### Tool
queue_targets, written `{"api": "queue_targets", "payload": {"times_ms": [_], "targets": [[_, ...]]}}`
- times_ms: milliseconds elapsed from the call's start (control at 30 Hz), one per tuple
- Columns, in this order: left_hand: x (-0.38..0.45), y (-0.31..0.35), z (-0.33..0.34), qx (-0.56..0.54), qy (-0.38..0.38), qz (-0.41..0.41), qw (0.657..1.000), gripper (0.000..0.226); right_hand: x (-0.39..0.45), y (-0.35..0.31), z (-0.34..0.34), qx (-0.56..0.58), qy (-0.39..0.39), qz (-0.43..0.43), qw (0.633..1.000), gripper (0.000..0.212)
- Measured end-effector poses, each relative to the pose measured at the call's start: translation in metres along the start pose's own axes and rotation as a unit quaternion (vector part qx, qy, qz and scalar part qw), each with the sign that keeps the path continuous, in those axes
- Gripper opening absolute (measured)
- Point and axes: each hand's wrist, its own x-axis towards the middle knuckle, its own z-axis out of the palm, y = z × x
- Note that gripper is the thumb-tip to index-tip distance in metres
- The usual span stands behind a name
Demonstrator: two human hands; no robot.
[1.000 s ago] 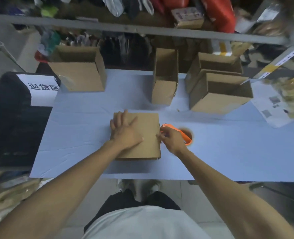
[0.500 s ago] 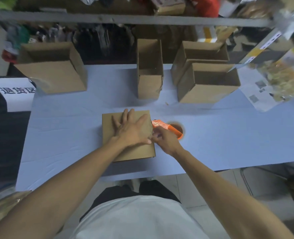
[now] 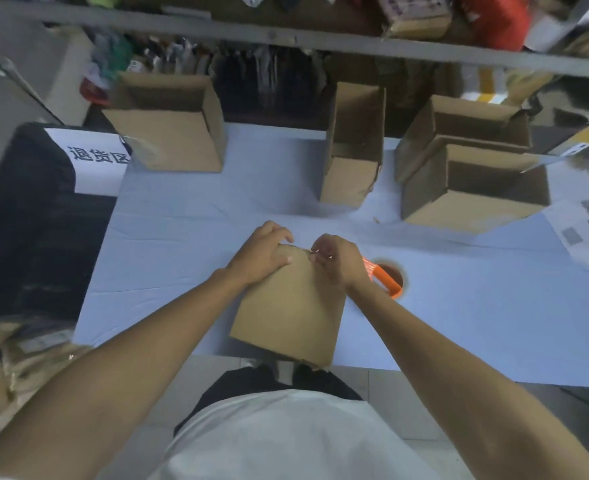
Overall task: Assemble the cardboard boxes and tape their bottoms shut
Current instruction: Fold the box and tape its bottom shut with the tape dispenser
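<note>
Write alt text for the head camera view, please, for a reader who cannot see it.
Both hands grip the far edge of a cardboard box, left hand and right hand, tilting it over the blue table. An orange tape dispenser lies just right; four assembled boxes stand behind.

A pale blue counter (image 3: 189, 237) carried four open cardboard boxes along its far side: one at the far left (image 3: 172, 133), a narrow one (image 3: 352, 161) in the middle, and two touching at the right (image 3: 466, 133) (image 3: 473, 192). An orange tape dispenser (image 3: 386, 282) lay nearer. Printed paper (image 3: 584, 226) lay at the right edge.
</note>
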Motion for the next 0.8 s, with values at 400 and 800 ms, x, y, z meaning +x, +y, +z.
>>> {"api": "queue_targets", "payload": {"times_ms": [400,800], "targets": [[-0.022,-0.010,0.015,-0.022,0.043,-0.019,0.999,0.021,-0.021,0.005,0.000,-0.041,0.007,-0.003,0.999,0.029],[0.004,-0.001,0.001,0.009,-0.052,-0.003,0.999,0.012,0.001,0.006,-0.014,-0.066,-0.116,0.057,0.989,0.018]]}}
